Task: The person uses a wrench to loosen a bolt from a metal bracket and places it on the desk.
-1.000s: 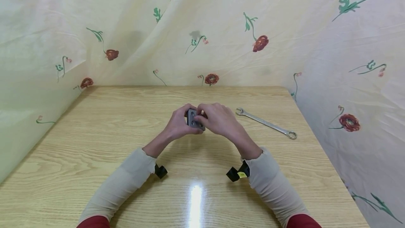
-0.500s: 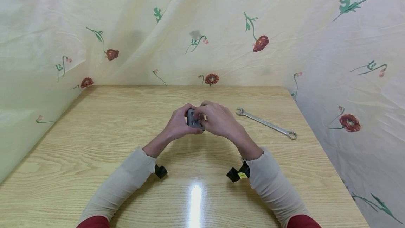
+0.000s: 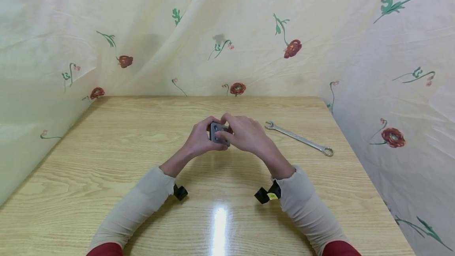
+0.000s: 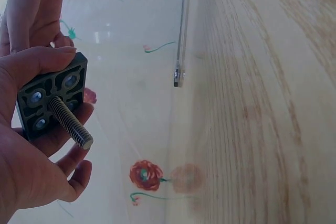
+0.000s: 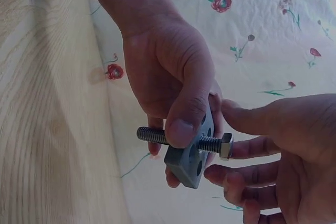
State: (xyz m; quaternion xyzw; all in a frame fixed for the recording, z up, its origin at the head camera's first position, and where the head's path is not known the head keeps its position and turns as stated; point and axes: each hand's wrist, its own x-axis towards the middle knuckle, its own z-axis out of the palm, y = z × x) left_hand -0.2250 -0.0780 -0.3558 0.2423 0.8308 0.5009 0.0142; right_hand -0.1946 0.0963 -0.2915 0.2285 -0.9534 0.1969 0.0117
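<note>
Above the table, my left hand [image 3: 200,137] grips a square grey plate [image 5: 181,163] by its edges, thumb on one side and fingers on the other. The plate has holes near its corners and a ribbed back, turned toward the left wrist camera. Through its centre runs a hex bolt [image 5: 210,144], its threaded end [image 4: 71,121] sticking out well past the ribbed side. On the bolt-head side is my right hand [image 3: 249,133], thumb and fingers parted around the hex head [image 5: 226,146]. A fingertip is right at the head, while the thumb stands off from it.
A combination wrench [image 3: 298,138] lies on the wooden table [image 3: 124,141] to the right of the hands. Flowered cloth [image 3: 153,62] hangs behind the table and along both sides. Dark wrist-camera mounts [image 3: 262,196] jut inward from the sleeves.
The right thumb and fingers closed in around the bolt head half a second ago and are now spread, with the thumb extended over the plate. The left hand and plate have stayed in place.
</note>
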